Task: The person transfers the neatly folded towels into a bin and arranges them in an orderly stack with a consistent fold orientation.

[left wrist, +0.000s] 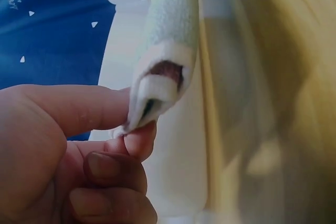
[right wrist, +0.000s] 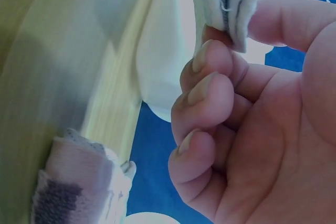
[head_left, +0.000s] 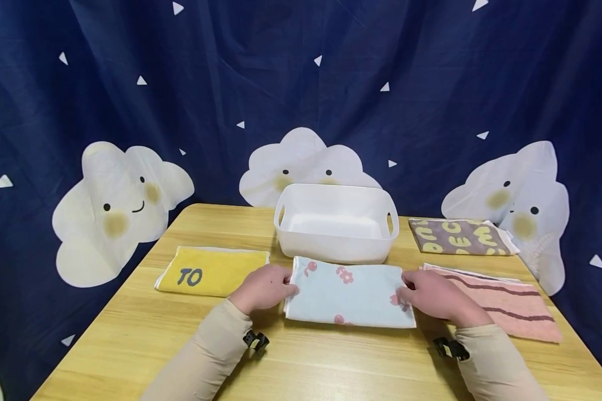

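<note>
Wooden table [head_left: 351, 362] beneath; folded light-blue cloth [head_left: 351, 295] spans between both hands [head_left: 264, 287] [head_left: 433, 292]; they pinch its opposite ends.

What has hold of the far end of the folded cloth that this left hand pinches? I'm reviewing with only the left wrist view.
Observer: The right hand; it pinches the opposite end of the folded cloth.
Reviewer: Mine shows that cloth almost edge-on. Is there a print on its broad face?
Observer: Yes, the head view shows pink flowers on pale blue.
Reviewer: And does another cloth lie on the left hand's outer side?
Observer: Yes, a folded yellow cloth lettered "TO" lies on the table, just left of the left hand.
</note>
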`<state>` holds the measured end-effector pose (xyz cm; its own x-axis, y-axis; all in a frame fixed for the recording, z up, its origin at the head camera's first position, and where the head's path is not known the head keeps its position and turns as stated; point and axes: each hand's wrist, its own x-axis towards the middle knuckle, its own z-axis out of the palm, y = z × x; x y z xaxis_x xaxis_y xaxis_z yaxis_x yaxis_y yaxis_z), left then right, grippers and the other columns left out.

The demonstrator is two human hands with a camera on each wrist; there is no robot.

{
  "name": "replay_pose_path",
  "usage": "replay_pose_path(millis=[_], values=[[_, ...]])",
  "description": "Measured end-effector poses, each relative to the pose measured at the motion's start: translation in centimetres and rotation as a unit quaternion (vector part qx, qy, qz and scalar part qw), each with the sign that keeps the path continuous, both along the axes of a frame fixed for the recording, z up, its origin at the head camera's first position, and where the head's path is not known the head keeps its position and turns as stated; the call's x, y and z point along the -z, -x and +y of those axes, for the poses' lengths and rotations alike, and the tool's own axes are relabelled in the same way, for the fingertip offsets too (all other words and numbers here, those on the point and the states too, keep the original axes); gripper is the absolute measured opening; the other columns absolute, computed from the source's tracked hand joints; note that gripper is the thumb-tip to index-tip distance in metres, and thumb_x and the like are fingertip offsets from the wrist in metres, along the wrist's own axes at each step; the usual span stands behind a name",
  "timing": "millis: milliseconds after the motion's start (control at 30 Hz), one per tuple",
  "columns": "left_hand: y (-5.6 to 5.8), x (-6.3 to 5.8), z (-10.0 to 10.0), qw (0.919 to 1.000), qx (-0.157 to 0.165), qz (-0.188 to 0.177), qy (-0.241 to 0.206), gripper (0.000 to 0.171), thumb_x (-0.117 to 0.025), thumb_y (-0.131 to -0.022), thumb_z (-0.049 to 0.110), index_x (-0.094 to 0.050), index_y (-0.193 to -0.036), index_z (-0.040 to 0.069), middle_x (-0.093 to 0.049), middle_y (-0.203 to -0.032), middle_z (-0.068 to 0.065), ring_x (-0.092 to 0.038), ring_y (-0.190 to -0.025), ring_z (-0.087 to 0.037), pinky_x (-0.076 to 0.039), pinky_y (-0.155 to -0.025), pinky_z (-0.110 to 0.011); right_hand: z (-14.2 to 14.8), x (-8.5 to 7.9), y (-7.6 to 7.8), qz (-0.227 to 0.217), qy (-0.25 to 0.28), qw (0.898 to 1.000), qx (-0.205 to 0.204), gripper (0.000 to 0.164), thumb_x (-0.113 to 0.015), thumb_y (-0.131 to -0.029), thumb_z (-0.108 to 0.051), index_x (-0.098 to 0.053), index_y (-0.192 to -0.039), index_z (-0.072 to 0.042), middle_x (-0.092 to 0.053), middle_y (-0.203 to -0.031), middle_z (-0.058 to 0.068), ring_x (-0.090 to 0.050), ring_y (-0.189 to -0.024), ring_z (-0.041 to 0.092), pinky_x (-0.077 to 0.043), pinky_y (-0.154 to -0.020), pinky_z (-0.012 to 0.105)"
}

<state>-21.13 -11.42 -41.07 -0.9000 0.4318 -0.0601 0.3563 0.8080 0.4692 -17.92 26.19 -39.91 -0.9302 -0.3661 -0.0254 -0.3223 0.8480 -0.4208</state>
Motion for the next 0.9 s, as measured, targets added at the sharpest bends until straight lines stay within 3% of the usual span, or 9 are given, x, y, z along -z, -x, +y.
replay_pose_path(millis=[200,467,800,900], values=[[0.0,-0.6,-0.4,0.9999,-0.01,-0.001,-0.012,0.024,-0.069,-0.093,0.034,-0.061,-0.076,0.02,-0.055,-0.065,0.005,-0.05,-0.06,-0.014,-0.041,-0.057,-0.033,-0.1,-0.5,-0.1,0.014,0.008,1.0,0.002,0.026,-0.061,-0.096,-0.022,-0.052,-0.072,-0.018,-0.054,-0.063,-0.01,-0.049,-0.06,0.011,-0.039,-0.06,0.032],[-0.1,-1.3,-0.8,0.9997,-0.011,0.012,-0.018,0.027,-0.069,-0.094,0.033,-0.059,-0.074,0.018,-0.052,-0.063,0.005,-0.048,-0.058,-0.014,-0.04,-0.056,-0.032,-0.1,-0.8,-0.3,0.014,0.028,0.999,0.026,0.027,-0.06,-0.098,-0.024,-0.052,-0.073,-0.018,-0.057,-0.064,-0.009,-0.045,-0.054,0.013,-0.037,-0.051,0.031],[-0.1,-2.5,-1.2,0.9987,-0.009,0.024,-0.045,0.029,-0.068,-0.096,0.031,-0.056,-0.074,0.016,-0.045,-0.062,0.006,-0.046,-0.057,-0.013,-0.039,-0.056,-0.032,-0.4,-1.2,-0.5,0.042,0.045,0.997,0.047,0.027,-0.06,-0.096,-0.022,-0.05,-0.072,-0.019,-0.048,-0.06,-0.005,-0.04,-0.049,0.015,-0.035,-0.045,0.031],[-0.3,-2.9,-1.2,0.9975,-0.02,0.037,-0.057,0.024,-0.066,-0.098,0.03,-0.059,-0.079,0.016,-0.049,-0.064,0.004,-0.049,-0.06,-0.015,-0.041,-0.058,-0.033,-0.5,-1.2,-0.5,0.057,0.055,0.996,0.049,0.028,-0.06,-0.097,-0.021,-0.048,-0.072,-0.018,-0.055,-0.062,-0.008,-0.043,-0.05,0.014,-0.035,-0.045,0.03]])
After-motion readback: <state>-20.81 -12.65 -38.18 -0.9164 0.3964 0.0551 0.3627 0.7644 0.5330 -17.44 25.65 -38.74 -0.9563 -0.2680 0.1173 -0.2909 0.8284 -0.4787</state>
